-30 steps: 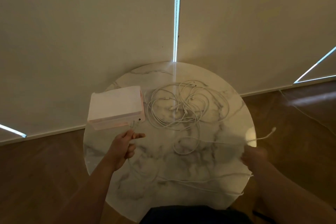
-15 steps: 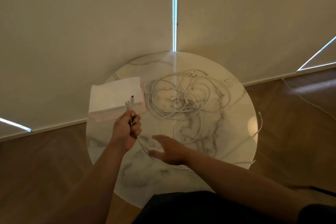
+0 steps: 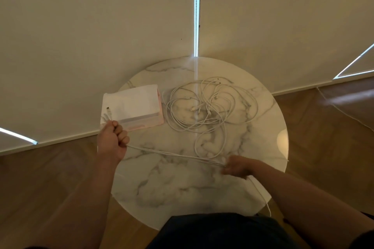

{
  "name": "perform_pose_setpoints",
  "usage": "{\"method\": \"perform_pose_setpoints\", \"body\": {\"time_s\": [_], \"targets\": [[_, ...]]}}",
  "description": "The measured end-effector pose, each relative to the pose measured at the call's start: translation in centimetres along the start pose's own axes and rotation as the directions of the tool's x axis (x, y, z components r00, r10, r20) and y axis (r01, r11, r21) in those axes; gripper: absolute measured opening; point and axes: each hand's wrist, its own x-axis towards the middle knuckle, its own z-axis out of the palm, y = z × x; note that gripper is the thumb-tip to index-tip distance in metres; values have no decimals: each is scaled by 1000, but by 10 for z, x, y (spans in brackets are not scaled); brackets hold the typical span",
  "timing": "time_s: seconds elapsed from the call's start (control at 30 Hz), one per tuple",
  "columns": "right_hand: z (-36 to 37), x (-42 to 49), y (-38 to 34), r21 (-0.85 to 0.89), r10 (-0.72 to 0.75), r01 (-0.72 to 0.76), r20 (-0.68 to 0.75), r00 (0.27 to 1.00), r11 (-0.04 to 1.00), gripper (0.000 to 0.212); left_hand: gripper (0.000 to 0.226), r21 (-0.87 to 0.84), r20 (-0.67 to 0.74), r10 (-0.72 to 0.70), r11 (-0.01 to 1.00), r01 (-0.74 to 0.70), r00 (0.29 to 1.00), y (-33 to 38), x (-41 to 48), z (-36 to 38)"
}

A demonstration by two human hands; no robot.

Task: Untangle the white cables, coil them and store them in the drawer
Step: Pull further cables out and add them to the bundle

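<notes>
White cables [image 3: 210, 107] lie on a white, grey-veined marble table [image 3: 182, 188] beside a white-and-pink box [image 3: 133, 103].

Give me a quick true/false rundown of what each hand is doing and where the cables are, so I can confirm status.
1. The left hand grips a white cable, its plug ends sticking out above the fist. True.
2. The right hand lies flat on the marble table, holding nothing. False: its fingers hold the same cable, stretched between the two hands.
3. The cable tangle lies on the table to the right of the pink-and-white box. True.
4. A coiled cable sits on top of the box. False: no coil shows there; the other cables lie tangled on the table.
</notes>
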Motion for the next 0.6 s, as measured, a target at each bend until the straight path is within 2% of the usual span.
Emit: {"method": "perform_pose_setpoints", "body": {"time_s": [0.07,0.1,0.2,0.27,0.3,0.37,0.43,0.5,0.6], "targets": [[3,-9,22,-62,112,-103,157,981,993,48,39,27,11,-4,1000,4,1000,-7,-2,6],[4,-11,24,-104,120,-102,177,977,989,48,40,42,21,-5,999,4,1000,-10,-4,11],[3,-11,6,-244,-33,29,-13,999,969,40,40,48,44,-14,999,12,999,-18,-6,22],[4,-6,-12,-193,-148,123,-122,981,973,25,39,30,52,-16,999,15,999,-19,-7,25],[5,-3,-20,-161,-181,157,-143,973,974,30,39,16,57,-15,1000,14,998,-18,-7,27],[11,2,-35,-159,-217,194,-147,965,968,73,39,-22,71,-16,1000,17,997,-17,-8,30],[20,7,-51,-202,-254,222,-148,956,954,88,40,-67,78,-17,998,22,997,-17,-11,34],[29,11,-64,-265,-252,214,-117,961,940,74,40,-109,84,-13,994,23,996,-20,-12,37],[34,18,-72,-362,-263,215,-87,961,907,35,40,-161,77,-28,986,40,997,-23,-9,35]]}}
